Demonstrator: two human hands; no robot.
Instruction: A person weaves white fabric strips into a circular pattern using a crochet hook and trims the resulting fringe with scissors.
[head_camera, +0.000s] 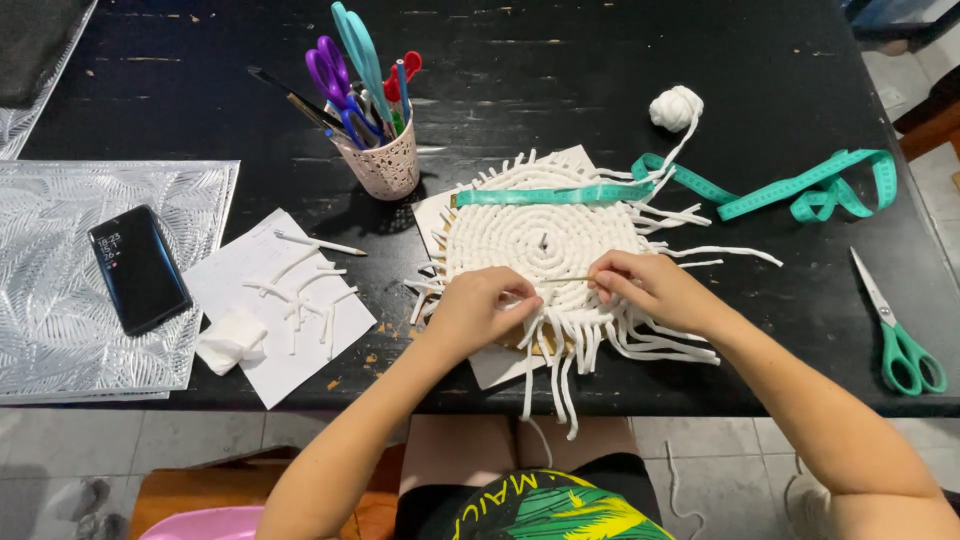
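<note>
A round white coiled rope mat (545, 235) with loose fringe ends lies on a black table (600, 70). My left hand (478, 305) pinches the mat's near edge with closed fingers. My right hand (650, 287) holds a thin needle-like stick (565, 280) pointing left into the coil. A teal measuring tape (560, 194) lies across the mat's far side and trails to the right. A small ball of white cord (675, 107) sits beyond the mat, its strand running down to it.
Green-handled scissors (900, 340) lie at the right. A pink cup (385, 160) holds scissors and pens. Cut cord pieces and a pencil rest on white paper (270, 300), beside a white block. A phone (138, 268) lies on a silvery placemat (60, 330).
</note>
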